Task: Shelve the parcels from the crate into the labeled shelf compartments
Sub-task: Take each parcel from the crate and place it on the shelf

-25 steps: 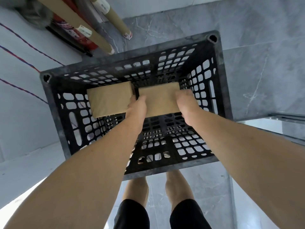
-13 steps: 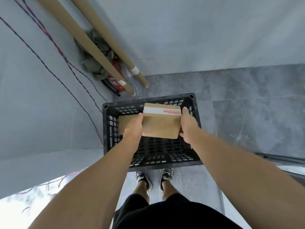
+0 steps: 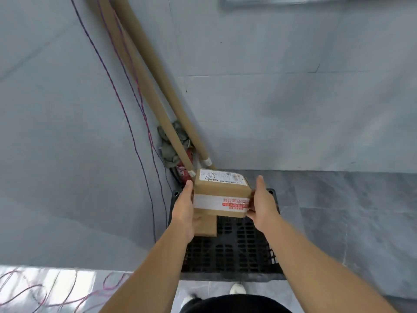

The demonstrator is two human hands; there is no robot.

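Taped brown parcel held above black crate, gripped at its ends by left hand and right hand; second parcel seen in crate at left side, partly hidden by left hand

matt brown cardboard parcel, glossy white tape; black perforated plastic crate; polished grey stone floor.

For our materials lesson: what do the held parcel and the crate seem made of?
The held parcel looks like matte brown cardboard: folded edges, white tape, paper label. The crate is probably moulded black plastic, given its slotted lattice.
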